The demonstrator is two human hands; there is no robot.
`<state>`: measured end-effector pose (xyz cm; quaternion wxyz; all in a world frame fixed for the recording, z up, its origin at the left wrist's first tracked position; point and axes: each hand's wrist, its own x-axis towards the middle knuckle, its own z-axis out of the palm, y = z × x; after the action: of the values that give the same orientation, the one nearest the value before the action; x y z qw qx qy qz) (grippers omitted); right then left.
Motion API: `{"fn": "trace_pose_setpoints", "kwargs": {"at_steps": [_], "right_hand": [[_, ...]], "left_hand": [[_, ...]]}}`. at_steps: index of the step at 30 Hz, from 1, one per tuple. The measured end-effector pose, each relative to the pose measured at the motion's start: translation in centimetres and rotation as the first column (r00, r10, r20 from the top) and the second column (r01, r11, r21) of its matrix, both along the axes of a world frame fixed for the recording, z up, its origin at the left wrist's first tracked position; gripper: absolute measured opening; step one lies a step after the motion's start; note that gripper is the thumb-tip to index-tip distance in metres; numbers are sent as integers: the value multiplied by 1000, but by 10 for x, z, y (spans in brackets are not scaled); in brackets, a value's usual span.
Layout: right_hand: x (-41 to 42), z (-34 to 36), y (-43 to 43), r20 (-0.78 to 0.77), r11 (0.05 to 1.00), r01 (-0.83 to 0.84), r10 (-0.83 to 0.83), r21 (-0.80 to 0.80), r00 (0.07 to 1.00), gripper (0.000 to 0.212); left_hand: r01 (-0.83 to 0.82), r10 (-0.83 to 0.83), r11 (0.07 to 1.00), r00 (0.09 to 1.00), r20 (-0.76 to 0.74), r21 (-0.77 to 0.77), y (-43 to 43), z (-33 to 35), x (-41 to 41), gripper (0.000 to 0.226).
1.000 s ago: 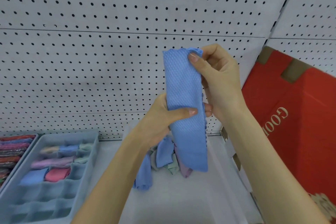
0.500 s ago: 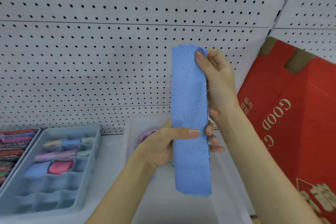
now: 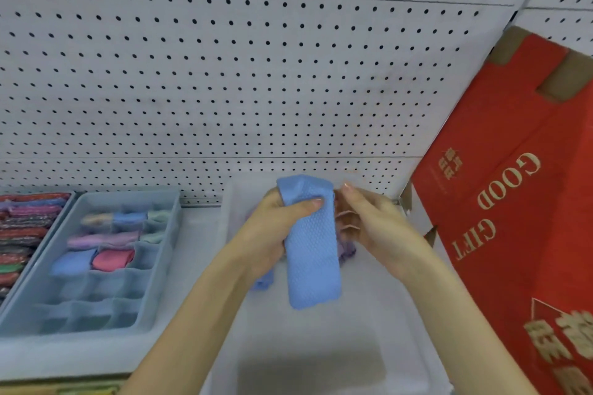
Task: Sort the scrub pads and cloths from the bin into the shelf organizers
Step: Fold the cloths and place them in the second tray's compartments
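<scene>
Cloth (image 3: 313,260), blue and folded, hangs over the bin (image 3: 321,346). Left hand (image 3: 272,231) grips it near the top fold, thumb across its front. Right hand (image 3: 375,228) sits beside it above the bin, fingers loosely curled; contact cannot be determined. Organizer (image 3: 167,266) stands left of the bin.

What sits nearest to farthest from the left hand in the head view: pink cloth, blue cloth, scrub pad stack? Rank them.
1. blue cloth, gripped in the left hand.
2. pink cloth, in the organizer to the left.
3. scrub pad stack, far left edge.
</scene>
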<state>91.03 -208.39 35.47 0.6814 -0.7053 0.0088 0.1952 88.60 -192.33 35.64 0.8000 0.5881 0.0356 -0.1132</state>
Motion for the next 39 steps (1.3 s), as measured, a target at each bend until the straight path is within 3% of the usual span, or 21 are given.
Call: {"fn": "trace_pose_setpoints", "kwargs": {"at_steps": [3,6,10,15,21,27,31,34,36,39], "right_hand": [[-10,-12,5,-12,999,21,-20,41,1000,23],[-13,-14,14,28,995,84,-85,52,996,17],[-15,-17,20,76,974,212,-218,75,973,10],[-17,-23,27,109,964,266,-268,26,957,12],[-18,-12,33,229,975,219,-223,43,947,27],[-20,-2,39,311,971,237,-231,18,922,27],[-18,3,40,468,957,262,-177,-123,866,28],[-16,7,39,567,941,253,-86,-223,820,27],[-16,11,39,602,930,260,-54,-261,797,30],[-19,20,41,589,926,255,-45,-278,807,28]], "left_hand": [[-18,20,996,1000,-24,92,1,-10,-3,19],[20,-7,984,998,-68,177,7,-18,-5,17],[-18,39,959,997,-69,284,13,-19,-4,35],[-234,258,893,966,-11,385,14,-19,-5,21],[-308,281,864,951,127,399,21,-20,-6,9],[-389,325,833,920,221,394,34,-12,-4,38],[-359,181,789,911,371,499,43,-4,-1,32],[-333,87,731,911,403,595,48,1,0,21],[-297,7,695,913,407,654,53,5,-2,20],[-221,-102,718,905,414,660,58,10,-5,16]]}}
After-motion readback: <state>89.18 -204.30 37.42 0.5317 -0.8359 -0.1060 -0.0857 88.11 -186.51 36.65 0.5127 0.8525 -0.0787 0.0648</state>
